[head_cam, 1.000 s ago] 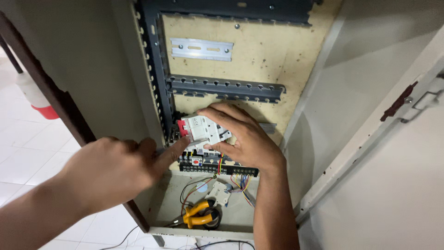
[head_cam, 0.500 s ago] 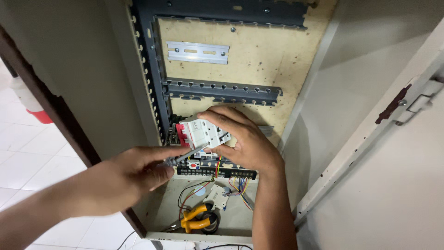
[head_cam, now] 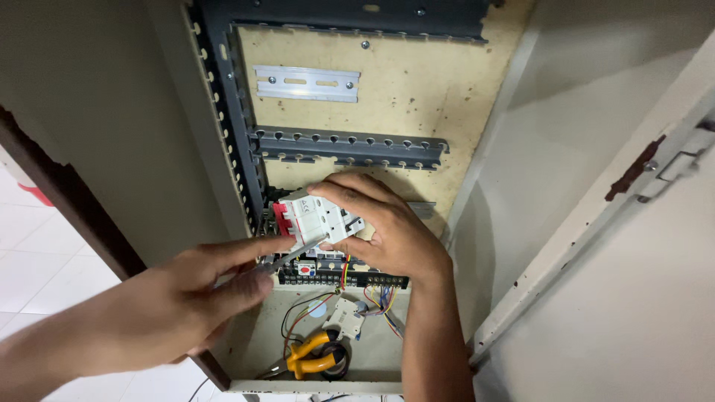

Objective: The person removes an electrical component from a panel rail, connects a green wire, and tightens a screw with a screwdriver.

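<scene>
A white circuit breaker (head_cam: 316, 217) with a red toggle on its left side sits against the back plate of an open electrical cabinet. My right hand (head_cam: 383, 227) grips it from above and from the right. My left hand (head_cam: 194, 294) holds a thin metal screwdriver (head_cam: 294, 253), its tip touching the breaker's lower front. Just below the breaker runs a black terminal block (head_cam: 342, 277) with coloured wires.
Grey slotted cable ducts (head_cam: 350, 147) run across and down the left of the beige back plate. A short metal rail (head_cam: 305, 82) is screwed near the top. Yellow-handled pliers (head_cam: 313, 355) lie on the cabinet's bottom. The cabinet door (head_cam: 640, 246) stands open at the right.
My left hand went from pointing a finger at the breaker to holding the screwdriver with its tip at the breaker. My right hand stayed on the breaker.
</scene>
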